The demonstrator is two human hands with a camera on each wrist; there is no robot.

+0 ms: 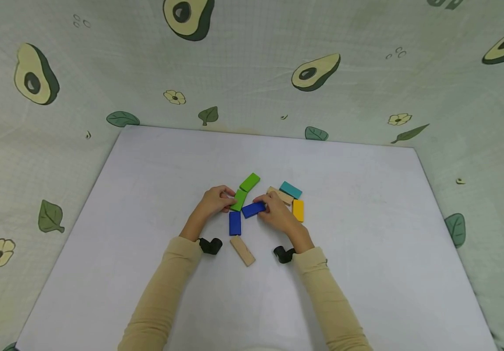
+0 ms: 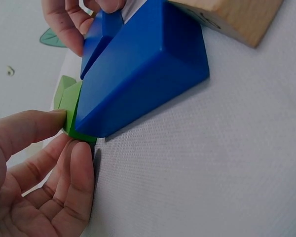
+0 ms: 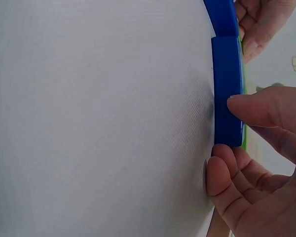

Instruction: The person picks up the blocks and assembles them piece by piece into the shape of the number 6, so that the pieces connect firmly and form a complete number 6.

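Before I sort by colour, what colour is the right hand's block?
The block is blue, seen best in the right wrist view.

Long beige sleeves (image 1: 164,287); small black wrist cameras (image 1: 211,246).

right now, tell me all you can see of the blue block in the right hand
The blue block is a rectangular bar with smooth faces that look painted. It lies flat on the white tabletop, aslant, its right end farther from the person; the right hand pinches it near that end. Its left end sits by the other blue block and the nearer green block, apparently touching the blue one.
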